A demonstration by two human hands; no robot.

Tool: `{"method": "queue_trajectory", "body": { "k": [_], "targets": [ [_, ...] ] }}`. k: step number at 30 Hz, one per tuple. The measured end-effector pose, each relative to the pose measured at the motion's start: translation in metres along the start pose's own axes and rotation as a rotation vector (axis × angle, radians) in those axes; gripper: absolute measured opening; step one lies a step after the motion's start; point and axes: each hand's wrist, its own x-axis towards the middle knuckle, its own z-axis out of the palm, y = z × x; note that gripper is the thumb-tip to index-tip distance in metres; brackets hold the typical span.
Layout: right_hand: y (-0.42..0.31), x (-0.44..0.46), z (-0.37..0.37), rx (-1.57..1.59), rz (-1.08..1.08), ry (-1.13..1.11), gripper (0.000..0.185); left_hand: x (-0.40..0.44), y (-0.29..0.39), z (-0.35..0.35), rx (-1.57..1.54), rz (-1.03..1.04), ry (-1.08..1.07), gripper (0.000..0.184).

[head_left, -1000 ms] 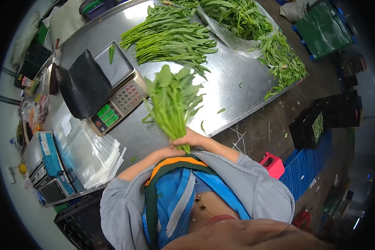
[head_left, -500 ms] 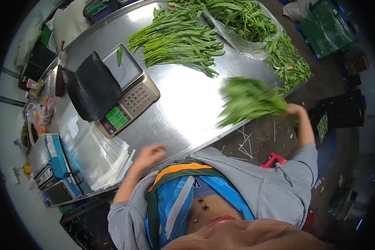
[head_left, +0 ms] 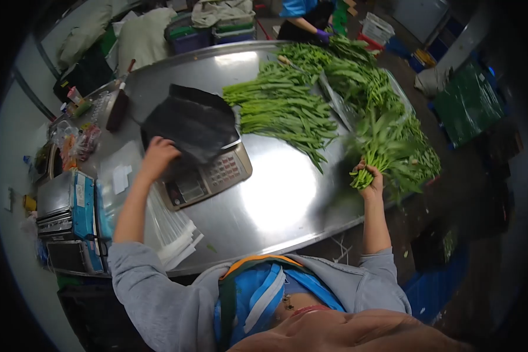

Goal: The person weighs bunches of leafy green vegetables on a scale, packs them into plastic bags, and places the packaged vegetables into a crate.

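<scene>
My left hand (head_left: 160, 155) is at the near left edge of a curved black sheet (head_left: 190, 120), its fingers closed on that edge. The sheet lies over the pan of a digital scale (head_left: 226, 170) and hides most of it. My right hand (head_left: 369, 178) grips a bunch of leafy greens (head_left: 387, 144) by the stems, leaves pointing away from me over the table's right side. The cut stem ends stick out left of my fist. Laid-out long-stemmed greens (head_left: 287, 108) rest on the metal table (head_left: 276, 205) beyond the scale.
More greens (head_left: 364, 76) are heaped at the far right beside a clear plastic sheet (head_left: 336, 102). Clear plastic bags (head_left: 164, 229) lie at the near left, beside a blue machine (head_left: 83, 205). A co-worker's purple-gloved hand (head_left: 324, 35) is at the far edge. A knife (head_left: 290, 63) lies among the greens.
My left hand has moved forward and left onto the black sheet, which now covers the scale pan. My right hand has swung the bunch forward over the table, its leaves now pointing away.
</scene>
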Motion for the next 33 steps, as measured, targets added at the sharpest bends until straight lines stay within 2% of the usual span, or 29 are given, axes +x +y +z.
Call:
{"method": "queue_trajectory", "body": {
  "k": [1,2,4,5,6,9,10,11,12,13,15,16,18,20,21,22,24,26,27,28,29,31,32,33],
  "targets": [
    [0.005,0.018,-0.002,0.127,0.062,0.084,0.029,0.008,0.011,0.003,-0.007,0.015,0.090,0.021],
    [0.011,0.028,0.014,0.129,0.073,0.057,0.029,0.011,0.015,0.009,-0.016,0.031,0.176,0.019],
    [0.022,0.036,0.054,-0.038,0.046,-0.006,0.019,0.008,0.005,0.021,0.014,-0.082,0.045,0.022],
    [0.038,0.046,0.079,0.046,-0.030,0.019,0.013,0.008,0.003,0.026,-0.017,-0.111,0.027,0.023],
    [0.056,0.053,0.102,-0.031,-0.101,-0.074,0.011,0.007,0.002,0.031,-0.053,-0.135,0.008,0.024],
    [0.143,0.047,0.185,-0.659,-0.439,0.040,0.018,0.008,0.030,0.027,-0.207,-0.073,0.156,0.030],
    [0.176,0.056,0.196,-0.881,-0.553,0.015,0.018,0.009,0.038,0.031,-0.234,-0.063,0.198,0.030],
    [0.206,0.065,0.199,-1.116,-0.656,-0.135,0.020,0.011,0.044,0.035,-0.255,-0.073,0.233,0.029],
    [0.247,0.106,0.177,-1.584,-0.651,-0.131,0.020,0.012,0.050,0.038,-0.276,-0.086,0.268,0.029],
    [0.288,0.120,0.163,-1.997,-1.040,-0.263,0.022,0.015,0.056,0.039,-0.273,-0.099,0.304,0.025],
    [0.327,0.113,0.175,-2.395,-1.041,-0.740,0.029,0.022,0.066,0.042,-0.291,-0.150,0.339,0.022],
    [0.340,0.106,0.165,-2.603,-1.152,-0.943,0.034,0.023,0.071,0.045,-0.336,-0.162,0.363,0.021],
    [0.356,0.121,0.163,-2.860,-1.021,-0.901,0.042,0.022,0.072,0.049,-0.322,-0.153,0.345,0.022],
    [0.341,0.122,0.191,-2.864,-0.865,-1.094,0.048,0.021,0.074,0.053,-0.329,-0.177,0.449,0.019],
    [0.326,0.108,0.213,-2.812,-0.728,-1.209,0.057,0.020,0.075,0.055,-0.345,-0.190,0.416,0.019],
    [0.317,0.107,0.219,-2.815,-0.717,-1.208,0.057,0.020,0.078,0.051,-0.352,-0.189,0.412,0.019],
    [0.297,0.111,0.223,-1.940,-0.740,-1.382,0.071,0.021,0.090,0.033,-0.295,-0.177,0.675,0.022],
    [0.258,0.119,0.225,-1.638,-0.394,-0.933,0.079,0.002,0.106,0.041,-0.339,-0.198,0.742,0.023],
    [0.239,0.146,0.203,-1.628,-0.419,-0.681,0.081,-0.007,0.118,0.050,-0.375,-0.220,0.752,0.022],
    [0.231,0.174,0.171,-1.601,-0.439,-0.424,0.083,-0.016,0.132,0.067,-0.487,-0.253,0.658,0.020],
    [0.234,0.187,0.143,-1.594,-0.430,-0.394,0.083,-0.026,0.145,0.089,-0.596,-0.281,0.555,0.019],
    [0.235,0.200,0.103,-2.116,-0.665,-0.336,0.084,-0.038,0.175,0.134,-0.724,-0.345,0.335,0.015],
    [0.240,0.195,0.102,-2.352,-0.558,-0.456,0.087,-0.042,0.187,0.151,-0.724,-0.331,0.326,0.015],
    [0.254,0.215,0.069,-2.568,-0.959,-0.533,0.089,-0.045,0.197,0.166,-0.700,-0.369,0.273,0.014]
  ]
}}
